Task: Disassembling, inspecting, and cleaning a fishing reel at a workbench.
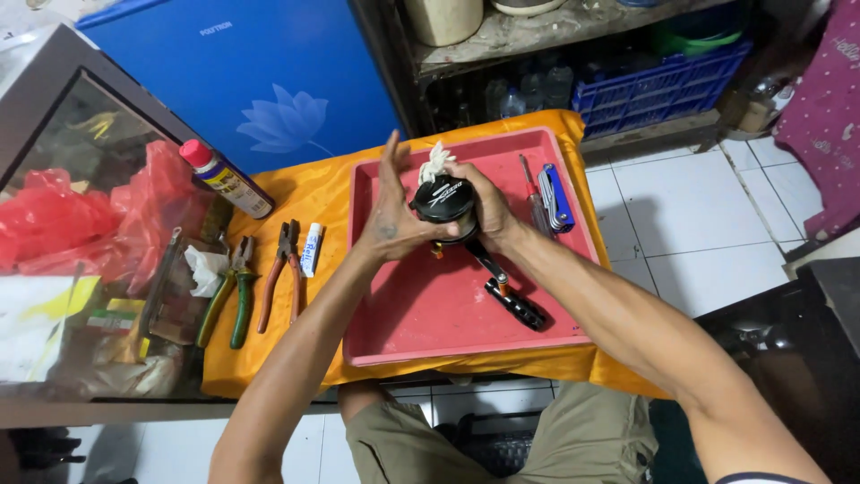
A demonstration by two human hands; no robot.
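Both hands' grip on one black reel [443, 202]; two pliers [260, 278] alongside.

Taking the red tray [385, 336] as landmark: to its left on the orange cloth lies a small white tube [311, 248] with blue print, and farther left and up leans a spray can [224, 178] with a red cap and a blue-and-yellow label. Behind the tray stands a blue cabinet [260, 72] bearing a pale flower emblem [285, 123] and small white lettering above it.
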